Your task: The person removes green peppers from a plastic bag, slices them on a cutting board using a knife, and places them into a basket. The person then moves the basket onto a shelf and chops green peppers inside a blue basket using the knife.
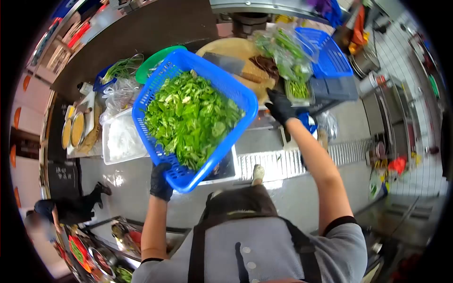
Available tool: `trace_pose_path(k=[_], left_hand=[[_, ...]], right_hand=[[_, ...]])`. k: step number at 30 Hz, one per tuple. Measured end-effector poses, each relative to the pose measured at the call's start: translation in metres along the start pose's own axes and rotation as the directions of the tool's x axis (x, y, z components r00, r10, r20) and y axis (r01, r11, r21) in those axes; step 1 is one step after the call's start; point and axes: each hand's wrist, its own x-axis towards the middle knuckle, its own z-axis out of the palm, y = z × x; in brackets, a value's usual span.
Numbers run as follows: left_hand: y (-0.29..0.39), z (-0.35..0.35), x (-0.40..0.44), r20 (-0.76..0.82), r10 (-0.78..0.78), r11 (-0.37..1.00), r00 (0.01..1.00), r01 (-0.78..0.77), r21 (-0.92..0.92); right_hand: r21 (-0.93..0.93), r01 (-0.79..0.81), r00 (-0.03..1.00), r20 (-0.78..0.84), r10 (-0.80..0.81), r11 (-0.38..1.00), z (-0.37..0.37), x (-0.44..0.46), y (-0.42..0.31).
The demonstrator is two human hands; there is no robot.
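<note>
A blue plastic basket full of chopped green peppers is tilted in front of me. My left hand, in a black glove, grips its near-left corner; the basket hides some of the fingers. To the right of the basket and apart from it is my right hand, also black-gloved, with fingers apart and nothing visible in them. It is by the near-right edge of a round cutting board. On the board lies a cleaver with a wooden handle, beside a dark crumpled thing.
Bagged greens, a second blue basket and a small tray of cut greens are at the right. A white tray and green plate stand left. Another person works at far left. A floor grate runs below.
</note>
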Motion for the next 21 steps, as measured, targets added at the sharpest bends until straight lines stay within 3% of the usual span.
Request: trace_pose_path(k=[3,5,6,9,10,13,14,17,19,20,21], left_hand=[[-0.027,0.053,0.016,-0.119,0.067,0.998,0.991,-0.066,0.015],[-0.030,0.073,0.026,-0.161,0.072,0.997,0.984,-0.065,0.052],[-0.032,0.087,0.034,-0.180,0.096,0.994,0.979,-0.085,0.066],[-0.036,0.103,0.045,-0.227,0.133,0.983,0.965,-0.099,0.154],[-0.036,0.106,0.048,-0.240,0.135,0.978,0.961,-0.090,0.190],[-0.038,0.120,0.057,-0.250,0.089,0.984,0.964,-0.046,0.173],[-0.054,0.139,0.088,-0.232,0.067,0.987,0.970,-0.031,0.157],[-0.057,0.149,0.118,-0.203,0.097,0.982,0.974,-0.060,0.178],[-0.063,0.138,0.142,-0.140,0.137,0.981,0.981,-0.115,0.155],[-0.067,0.136,0.159,-0.109,0.153,0.980,0.982,-0.136,0.144],[-0.069,0.136,0.174,-0.099,0.158,0.981,0.983,-0.144,0.133]], right_hand=[[-0.216,0.134,0.991,0.018,-0.133,0.967,0.095,0.124,0.059],[-0.237,0.204,0.971,0.170,-0.167,0.950,0.154,0.173,0.079],[-0.186,0.208,0.948,0.279,-0.152,0.960,0.132,0.182,0.066],[-0.062,0.139,0.950,0.290,-0.116,0.988,0.143,0.206,0.069],[-0.004,0.228,0.946,0.238,-0.220,0.974,0.138,0.208,0.078],[0.173,0.184,0.914,0.332,-0.233,0.968,0.062,0.208,0.072],[0.324,0.114,0.937,0.278,-0.210,0.939,0.049,0.214,0.108],[0.546,0.045,0.999,-0.050,-0.021,0.836,0.012,0.197,0.113],[0.672,-0.135,0.991,0.100,0.090,0.728,-0.059,0.176,0.086],[0.693,-0.126,0.992,0.096,0.082,0.710,-0.067,0.170,0.097],[0.617,-0.018,0.999,-0.030,0.046,0.786,-0.062,0.166,0.114]])
